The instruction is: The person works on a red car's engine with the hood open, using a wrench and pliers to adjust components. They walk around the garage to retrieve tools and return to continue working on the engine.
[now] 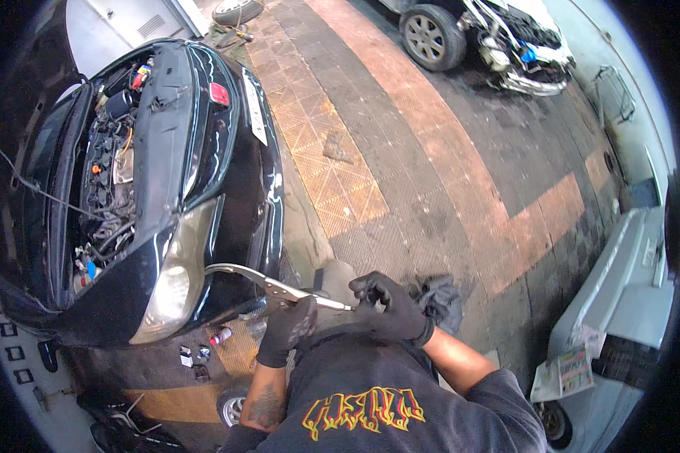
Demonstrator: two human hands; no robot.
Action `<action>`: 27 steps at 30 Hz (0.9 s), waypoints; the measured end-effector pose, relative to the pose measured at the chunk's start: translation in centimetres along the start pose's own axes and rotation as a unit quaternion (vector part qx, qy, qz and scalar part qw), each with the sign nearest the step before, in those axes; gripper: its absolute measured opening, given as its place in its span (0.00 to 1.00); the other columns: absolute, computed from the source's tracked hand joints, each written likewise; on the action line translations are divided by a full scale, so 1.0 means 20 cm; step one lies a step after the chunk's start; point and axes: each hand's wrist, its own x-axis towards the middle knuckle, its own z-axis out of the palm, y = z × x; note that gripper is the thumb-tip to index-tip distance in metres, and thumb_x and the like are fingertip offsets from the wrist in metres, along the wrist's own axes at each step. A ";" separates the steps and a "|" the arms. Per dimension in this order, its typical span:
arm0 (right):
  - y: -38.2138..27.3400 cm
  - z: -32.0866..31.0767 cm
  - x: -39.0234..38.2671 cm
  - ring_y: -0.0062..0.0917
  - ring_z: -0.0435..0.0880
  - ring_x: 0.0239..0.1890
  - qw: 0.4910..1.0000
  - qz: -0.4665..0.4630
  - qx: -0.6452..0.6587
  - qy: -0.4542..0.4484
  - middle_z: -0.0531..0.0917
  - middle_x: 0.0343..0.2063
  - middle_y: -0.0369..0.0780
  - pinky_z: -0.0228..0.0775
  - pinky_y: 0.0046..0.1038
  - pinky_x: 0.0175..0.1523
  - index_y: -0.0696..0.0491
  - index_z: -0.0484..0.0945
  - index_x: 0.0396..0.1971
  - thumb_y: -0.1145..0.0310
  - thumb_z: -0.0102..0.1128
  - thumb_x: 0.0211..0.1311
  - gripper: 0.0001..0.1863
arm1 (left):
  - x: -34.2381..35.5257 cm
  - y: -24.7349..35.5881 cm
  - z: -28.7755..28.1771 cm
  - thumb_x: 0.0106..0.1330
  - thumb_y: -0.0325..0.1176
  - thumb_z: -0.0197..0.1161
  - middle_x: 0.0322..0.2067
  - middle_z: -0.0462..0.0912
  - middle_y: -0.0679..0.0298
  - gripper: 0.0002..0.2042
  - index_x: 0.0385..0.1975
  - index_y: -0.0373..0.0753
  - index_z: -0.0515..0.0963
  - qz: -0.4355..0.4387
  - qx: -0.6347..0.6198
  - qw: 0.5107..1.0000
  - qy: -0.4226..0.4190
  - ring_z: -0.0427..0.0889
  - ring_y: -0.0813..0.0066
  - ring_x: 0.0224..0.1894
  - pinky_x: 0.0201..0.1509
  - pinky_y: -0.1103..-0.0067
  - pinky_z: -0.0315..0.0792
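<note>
My left hand [289, 331], in a black glove, is closed around a long, curved silver metal piece [270, 285]. It has small holes along its middle, a hooked far end toward the car's headlight and a thin straight end pointing right. My right hand [391, 306], also gloved in black, is held in front of my chest with bent fingers drawn in toward the thumb. The thin end of the metal piece reaches close to these fingertips. Whether they pinch it or something small is not clear. Behind the right hand lies a dark grey crumpled cloth [440, 302].
A black car [238, 181] with raised hood and exposed engine [113, 166] stands close on the left. Another car [514, 45], its front stripped, is at the far right. Newspaper [565, 375] hangs by pale panels [608, 279]. A small bottle [221, 335] sits on the tiled floor [415, 181].
</note>
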 end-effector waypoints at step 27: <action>-0.19 -1.12 3.92 0.43 0.80 0.34 0.991 -0.032 -0.075 -0.104 0.82 0.33 0.47 0.73 0.39 0.40 0.54 0.83 0.38 0.70 0.64 0.58 0.09 | 2.72 2.75 1.23 0.73 0.31 0.59 0.43 0.83 0.64 0.17 0.60 0.36 0.76 0.121 0.152 0.980 0.040 0.79 0.84 0.34 0.34 0.86 0.73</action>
